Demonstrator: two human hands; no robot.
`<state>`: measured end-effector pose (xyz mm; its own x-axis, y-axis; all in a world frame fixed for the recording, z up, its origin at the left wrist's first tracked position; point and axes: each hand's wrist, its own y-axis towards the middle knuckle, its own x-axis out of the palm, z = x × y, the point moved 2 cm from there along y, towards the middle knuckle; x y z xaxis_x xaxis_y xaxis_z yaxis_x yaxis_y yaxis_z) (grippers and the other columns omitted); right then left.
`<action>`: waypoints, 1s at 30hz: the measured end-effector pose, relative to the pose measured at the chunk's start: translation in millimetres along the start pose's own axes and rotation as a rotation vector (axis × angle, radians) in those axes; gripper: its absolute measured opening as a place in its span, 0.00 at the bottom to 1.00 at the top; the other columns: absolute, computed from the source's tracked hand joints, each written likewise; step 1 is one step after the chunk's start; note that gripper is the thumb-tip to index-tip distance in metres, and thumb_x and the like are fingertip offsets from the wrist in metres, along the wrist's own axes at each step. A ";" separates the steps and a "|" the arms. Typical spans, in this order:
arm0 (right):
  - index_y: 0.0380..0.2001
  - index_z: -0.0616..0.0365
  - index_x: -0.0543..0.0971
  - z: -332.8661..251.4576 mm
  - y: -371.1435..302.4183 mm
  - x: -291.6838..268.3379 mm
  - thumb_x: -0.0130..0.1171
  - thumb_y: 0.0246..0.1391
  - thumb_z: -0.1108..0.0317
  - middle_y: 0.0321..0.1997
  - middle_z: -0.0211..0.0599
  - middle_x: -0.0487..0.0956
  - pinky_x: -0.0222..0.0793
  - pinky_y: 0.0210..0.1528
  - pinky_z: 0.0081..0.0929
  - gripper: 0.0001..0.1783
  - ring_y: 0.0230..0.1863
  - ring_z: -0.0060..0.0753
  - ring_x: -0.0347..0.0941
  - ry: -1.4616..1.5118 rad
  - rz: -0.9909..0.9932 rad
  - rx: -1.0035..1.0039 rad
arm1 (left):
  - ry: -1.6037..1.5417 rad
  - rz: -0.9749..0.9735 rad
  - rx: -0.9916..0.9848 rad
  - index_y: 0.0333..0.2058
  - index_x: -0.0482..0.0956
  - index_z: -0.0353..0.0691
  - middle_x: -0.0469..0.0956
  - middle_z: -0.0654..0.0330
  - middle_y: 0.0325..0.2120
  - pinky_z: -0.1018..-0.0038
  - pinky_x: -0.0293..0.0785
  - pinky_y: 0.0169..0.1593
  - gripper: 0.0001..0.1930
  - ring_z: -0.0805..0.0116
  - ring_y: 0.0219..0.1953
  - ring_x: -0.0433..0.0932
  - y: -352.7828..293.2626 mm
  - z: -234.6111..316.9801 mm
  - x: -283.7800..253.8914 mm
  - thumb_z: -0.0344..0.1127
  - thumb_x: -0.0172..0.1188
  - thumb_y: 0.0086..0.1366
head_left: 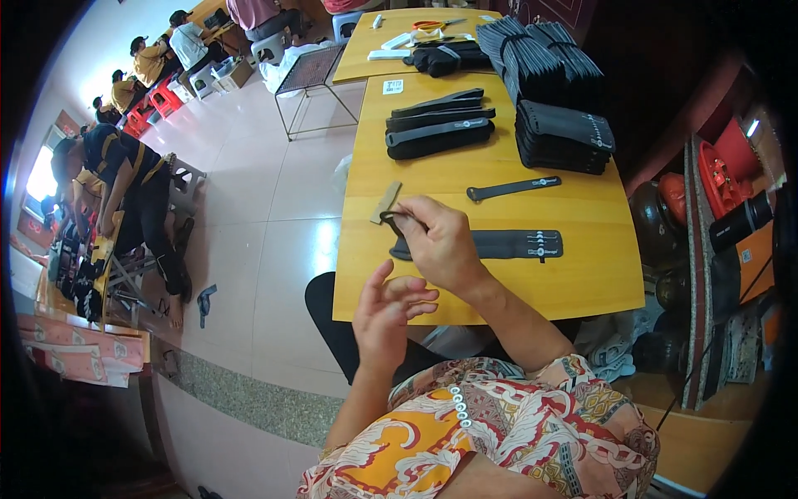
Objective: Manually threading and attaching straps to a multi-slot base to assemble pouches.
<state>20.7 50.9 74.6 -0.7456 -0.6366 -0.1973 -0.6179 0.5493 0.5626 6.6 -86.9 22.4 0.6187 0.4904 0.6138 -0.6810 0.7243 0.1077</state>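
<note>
My right hand [440,241] is closed in a pinch on a thin dark loop [386,216] near the table's left edge. A small flat tan strip [386,201] shows right beside the loop; whether the two are joined I cannot tell. Lower and to the left, my left hand [389,312] is raised just off the table edge, fingers apart and holding nothing. Under my right hand lies a flat dark grey strap [507,244] with white print, partly hidden by the hand. A narrower dark strap [515,190] with a rounded end lies beyond it.
On the yellow table [582,283] stand bundles of dark straps [440,125] and a tall stack of grey pieces [565,137]. Orange-handled scissors [432,26] lie at the far end. A wire-framed stand [312,71] is left of the table; people sit working farther left.
</note>
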 end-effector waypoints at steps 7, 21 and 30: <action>0.30 0.64 0.74 -18.3 -31.5 -0.8 0.56 0.48 0.78 0.25 0.46 0.74 0.68 0.27 0.30 0.04 0.28 0.44 0.74 -0.085 -0.069 -0.165 | -0.537 -0.230 -0.317 0.56 0.58 0.41 0.64 0.51 0.54 0.57 0.70 0.47 0.27 0.55 0.53 0.68 19.2 -0.8 -7.5 0.54 0.33 0.67; 0.27 0.65 0.73 10.5 -37.0 -16.3 0.53 0.52 0.73 0.20 0.26 0.71 0.61 0.24 0.17 0.05 0.23 0.14 0.63 0.184 0.038 0.293 | -0.106 -0.041 -0.368 0.46 0.65 0.30 0.73 0.58 0.20 0.81 0.63 0.15 0.19 0.73 0.12 0.68 8.6 -1.5 15.4 0.30 0.57 0.57; 0.28 0.64 0.76 60.5 20.0 -160.5 0.53 0.49 0.71 0.23 0.32 0.74 0.65 0.27 0.23 0.07 0.23 0.24 0.68 -0.171 0.669 0.352 | 0.015 -0.432 -0.677 0.45 0.70 0.27 0.75 0.63 0.19 0.86 0.64 0.17 0.17 0.81 0.14 0.70 -24.0 0.4 44.0 0.31 0.58 0.59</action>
<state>112.9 196.8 68.9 -0.9986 -0.0321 -0.0427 -0.0442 0.9454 0.3229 50.0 -83.0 47.1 0.7816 0.1025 0.6153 0.0023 0.9859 -0.1671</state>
